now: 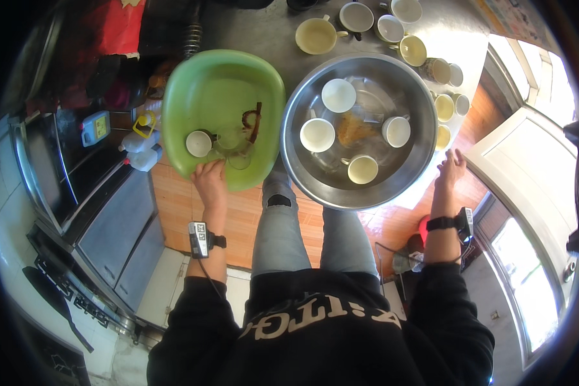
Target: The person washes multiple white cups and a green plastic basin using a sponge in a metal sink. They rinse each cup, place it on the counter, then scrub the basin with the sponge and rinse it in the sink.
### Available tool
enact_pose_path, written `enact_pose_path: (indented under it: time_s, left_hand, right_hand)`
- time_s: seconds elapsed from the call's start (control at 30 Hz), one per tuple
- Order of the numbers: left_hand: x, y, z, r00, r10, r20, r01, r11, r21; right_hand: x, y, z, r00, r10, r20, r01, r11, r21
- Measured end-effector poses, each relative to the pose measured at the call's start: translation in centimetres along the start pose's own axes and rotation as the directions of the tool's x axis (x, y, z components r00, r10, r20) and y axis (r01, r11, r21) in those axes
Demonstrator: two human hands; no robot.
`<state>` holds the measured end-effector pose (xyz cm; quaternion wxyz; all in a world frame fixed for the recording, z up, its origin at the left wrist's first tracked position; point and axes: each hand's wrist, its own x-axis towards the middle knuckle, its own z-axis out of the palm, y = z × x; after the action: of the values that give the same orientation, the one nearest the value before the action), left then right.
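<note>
My left hand reaches over the near rim of a green plastic basin, fingers bent down beside clear glassware. Whether the fingers grip a glass cannot be made out. A dark-handled white cup and a brown curved object are also in this basin. My right hand is raised with nothing in it, fingers apart, just short of a yellow cup. Between my hands, a large steel basin holds white cups, a pale yellow cup, clear glassware and something orange-brown.
Several cups stand on the metal table behind and right of the steel basin. Plastic bottles are left of the green basin. A cream-coloured door or panel rises at the right. Both forearms wear strapped devices with cables.
</note>
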<state>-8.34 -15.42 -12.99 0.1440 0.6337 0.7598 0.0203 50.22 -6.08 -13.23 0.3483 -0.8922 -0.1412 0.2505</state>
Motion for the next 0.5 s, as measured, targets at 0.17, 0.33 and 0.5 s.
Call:
enact_pose_path:
  time_s: [0.17, 0.33, 0.5]
  left_hand:
    - [-0.2, -1.0, 0.3, 0.997, 0.068, -0.038, -0.069, 0.997, -0.043]
    - [-0.1, -1.6, -0.1, 0.991, 0.126, -0.035, -0.129, 0.988, -0.082]
    - [0.0, -1.7, -1.6, 0.994, 0.102, -0.045, -0.109, 0.975, -0.193]
  right_hand:
    - [-16.7, -5.6, 6.7, 0.638, -0.673, 0.374, 0.683, 0.719, 0.128]
    - [-32.9, -6.7, 14.3, 0.16, -0.397, 0.904, 0.652, 0.73, 0.205]
    - [-38.9, -5.2, 20.8, 0.066, -0.434, 0.898, 0.869, 0.468, 0.162]
